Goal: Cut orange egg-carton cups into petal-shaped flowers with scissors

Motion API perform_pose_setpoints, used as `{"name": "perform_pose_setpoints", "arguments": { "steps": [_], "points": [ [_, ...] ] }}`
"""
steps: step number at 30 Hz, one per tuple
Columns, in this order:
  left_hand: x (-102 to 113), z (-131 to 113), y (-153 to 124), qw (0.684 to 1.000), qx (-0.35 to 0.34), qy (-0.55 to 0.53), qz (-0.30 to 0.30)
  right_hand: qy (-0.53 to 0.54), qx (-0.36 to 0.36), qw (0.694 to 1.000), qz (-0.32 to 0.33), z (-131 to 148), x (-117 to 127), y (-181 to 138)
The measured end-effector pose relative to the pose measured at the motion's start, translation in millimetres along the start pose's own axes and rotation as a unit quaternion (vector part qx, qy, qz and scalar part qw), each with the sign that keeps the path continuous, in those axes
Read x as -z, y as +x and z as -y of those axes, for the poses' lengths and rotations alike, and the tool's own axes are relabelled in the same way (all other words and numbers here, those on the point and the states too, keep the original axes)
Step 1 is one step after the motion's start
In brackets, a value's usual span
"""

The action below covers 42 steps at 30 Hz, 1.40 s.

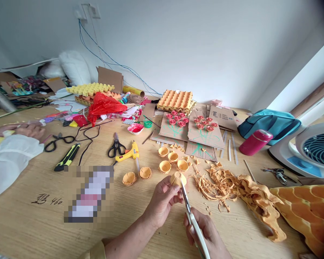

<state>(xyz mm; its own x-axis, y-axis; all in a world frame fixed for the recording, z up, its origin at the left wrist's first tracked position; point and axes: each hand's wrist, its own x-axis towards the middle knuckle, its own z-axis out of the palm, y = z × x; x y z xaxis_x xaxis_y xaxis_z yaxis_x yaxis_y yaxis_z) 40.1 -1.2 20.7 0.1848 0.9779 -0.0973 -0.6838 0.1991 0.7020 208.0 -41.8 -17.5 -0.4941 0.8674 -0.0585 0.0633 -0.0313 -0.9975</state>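
Note:
Between the fingers and thumb of my left hand is a yellow-orange egg carton cup, its closed end turned upward. My right hand grips white-handled scissors, whose blades touch the cup's right side. Just beyond my hands stand several cut cups with petal-like rims, among them one cup at the left and another nearest the held one. Curled carton trimmings lie to the right of my hands.
A yellow glue gun, black scissors and a utility knife lie left. Cardboard with red flowers, egg trays and a red paint dish are behind. A pink can and fan stand right. Another person's hand rests at far left.

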Motion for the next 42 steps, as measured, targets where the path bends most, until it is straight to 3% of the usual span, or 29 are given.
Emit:
{"name": "perform_pose_setpoints", "arguments": {
  "steps": [30,37,42],
  "points": [
    [3,-3,3,1.000,-0.010,-0.025,-0.014,-0.141,0.010,0.989,-0.039,-4,0,-2],
    [9,-8,6,0.995,-0.038,-0.089,-0.011,-0.032,-0.019,0.999,0.029,4,2,1],
    [8,-9,6,0.991,-0.015,-0.133,-0.009,-0.009,-0.034,0.999,0.030,6,2,0]
  ]
}}
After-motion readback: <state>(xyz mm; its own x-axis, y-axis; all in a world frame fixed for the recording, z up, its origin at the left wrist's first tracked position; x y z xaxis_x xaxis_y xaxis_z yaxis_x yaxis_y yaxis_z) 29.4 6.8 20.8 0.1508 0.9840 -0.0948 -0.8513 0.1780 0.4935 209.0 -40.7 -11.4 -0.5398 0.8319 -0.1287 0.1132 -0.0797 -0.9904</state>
